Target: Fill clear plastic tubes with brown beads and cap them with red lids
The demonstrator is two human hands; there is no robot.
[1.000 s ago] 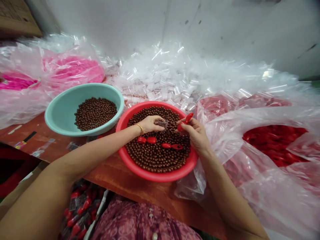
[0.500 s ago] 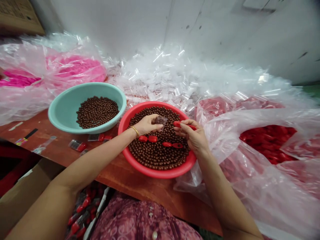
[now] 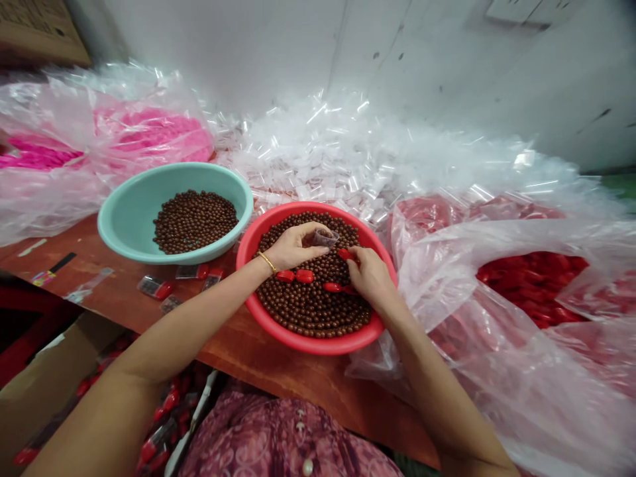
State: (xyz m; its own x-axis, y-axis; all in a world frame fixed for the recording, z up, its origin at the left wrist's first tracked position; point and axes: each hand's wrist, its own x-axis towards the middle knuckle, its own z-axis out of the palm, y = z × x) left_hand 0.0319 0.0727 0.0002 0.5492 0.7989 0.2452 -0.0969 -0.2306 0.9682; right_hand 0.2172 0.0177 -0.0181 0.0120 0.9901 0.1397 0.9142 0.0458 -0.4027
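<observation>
My left hand (image 3: 297, 245) is closed on a small clear plastic container (image 3: 326, 238) with brown balls showing in it, above the red basin (image 3: 318, 346). Just to its right, my right hand (image 3: 368, 271) pinches a small red plastic piece (image 3: 344, 254), mostly covered by the fingers. Below both hands the basin holds many shiny brown balls (image 3: 303, 309). Several red plastic pieces (image 3: 305, 276) lie on the balls, one partly hidden by my right hand.
A teal basin (image 3: 124, 222) of brown balls stands left, with filled red-capped containers (image 3: 155, 287) before it. Clear plastic pieces (image 3: 318, 146) are heaped behind. At right lies a bag of red pieces (image 3: 534, 285); pink pieces (image 3: 154, 136) are bagged at far left.
My right hand has moved left and slightly down, bringing the red piece closer to the container. The container in my left hand has turned, its opening now showing.
</observation>
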